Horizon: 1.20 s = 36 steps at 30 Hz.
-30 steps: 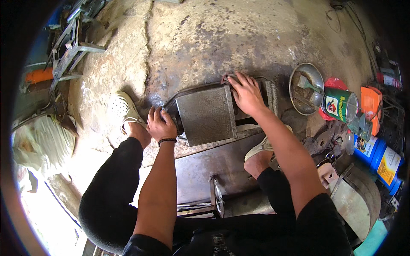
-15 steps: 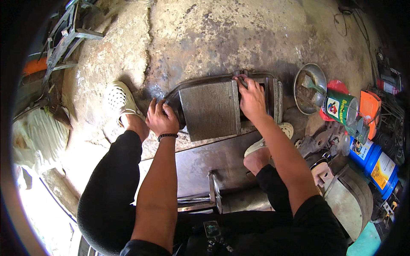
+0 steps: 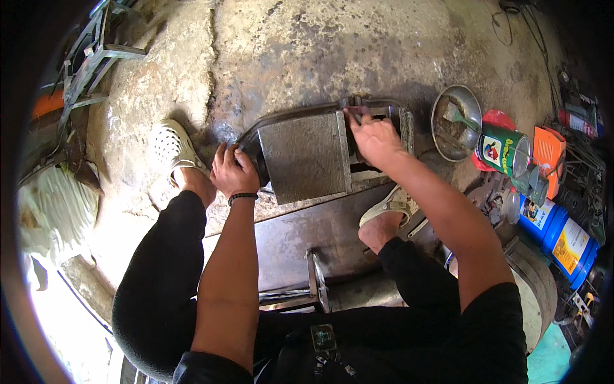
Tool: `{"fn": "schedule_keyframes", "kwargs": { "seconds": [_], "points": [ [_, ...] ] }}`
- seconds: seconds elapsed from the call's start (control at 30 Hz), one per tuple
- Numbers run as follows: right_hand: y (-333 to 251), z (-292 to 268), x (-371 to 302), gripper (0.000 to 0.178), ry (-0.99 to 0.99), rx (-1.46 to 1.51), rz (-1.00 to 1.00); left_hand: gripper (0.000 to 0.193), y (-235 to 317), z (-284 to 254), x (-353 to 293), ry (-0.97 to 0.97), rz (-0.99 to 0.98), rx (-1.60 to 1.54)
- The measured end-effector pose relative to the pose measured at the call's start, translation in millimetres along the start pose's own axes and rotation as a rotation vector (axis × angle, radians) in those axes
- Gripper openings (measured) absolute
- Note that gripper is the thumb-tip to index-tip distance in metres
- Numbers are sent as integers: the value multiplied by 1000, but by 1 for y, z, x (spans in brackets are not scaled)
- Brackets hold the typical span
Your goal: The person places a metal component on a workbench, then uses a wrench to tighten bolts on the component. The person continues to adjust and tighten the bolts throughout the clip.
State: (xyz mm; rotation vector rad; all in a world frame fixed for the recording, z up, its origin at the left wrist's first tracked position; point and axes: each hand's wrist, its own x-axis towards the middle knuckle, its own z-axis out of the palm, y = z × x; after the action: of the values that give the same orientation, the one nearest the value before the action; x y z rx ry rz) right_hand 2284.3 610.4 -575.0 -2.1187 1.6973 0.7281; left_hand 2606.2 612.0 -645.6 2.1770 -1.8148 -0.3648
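Observation:
In front of me on the floor lies a metal frame (image 3: 407, 131) with rounded ends and a grey, rough rectangular metal block (image 3: 304, 157) set in its middle. My left hand (image 3: 233, 171), a dark beaded bracelet at its wrist, curls its fingers over the frame's dark left end, beside the block. My right hand (image 3: 377, 139) is at the block's upper right edge, over the frame's opening. Its fingers are bent together by a small reddish piece at the frame's far bar; what they pinch is mostly hidden.
To the right stand a metal bowl (image 3: 441, 137) with a brush in it, a green can (image 3: 511, 152), an orange tool case (image 3: 548, 153) and a blue bucket (image 3: 563, 243). A metal stand (image 3: 89, 64) is at the far left. A flat metal sheet (image 3: 281, 243) lies nearer me.
My right hand has shifted slightly, its wrist turning and its elbow swinging outward to the right. My left hand keeps its place on the frame. The whole view has shifted a little.

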Motion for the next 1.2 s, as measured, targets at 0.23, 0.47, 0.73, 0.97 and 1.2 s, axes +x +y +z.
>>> {"fn": "schedule_keyframes", "kwargs": {
  "seconds": [0.23,0.47,0.73,0.97,1.2],
  "points": [
    [16,-10,5,58,-265,-49,211,32,-2,2,1,3,15,43],
    [-3,-6,-10,66,-10,253,346,32,-2,1,-1,13,21,8],
    [-14,8,-5,60,127,454,93,31,0,0,1,1,8,-18],
    [-9,-18,-5,64,-173,317,92,30,1,1,1,7,16,-20],
    [7,-20,-2,71,-299,347,520,30,2,-3,0,-1,21,1]
  ]
}}
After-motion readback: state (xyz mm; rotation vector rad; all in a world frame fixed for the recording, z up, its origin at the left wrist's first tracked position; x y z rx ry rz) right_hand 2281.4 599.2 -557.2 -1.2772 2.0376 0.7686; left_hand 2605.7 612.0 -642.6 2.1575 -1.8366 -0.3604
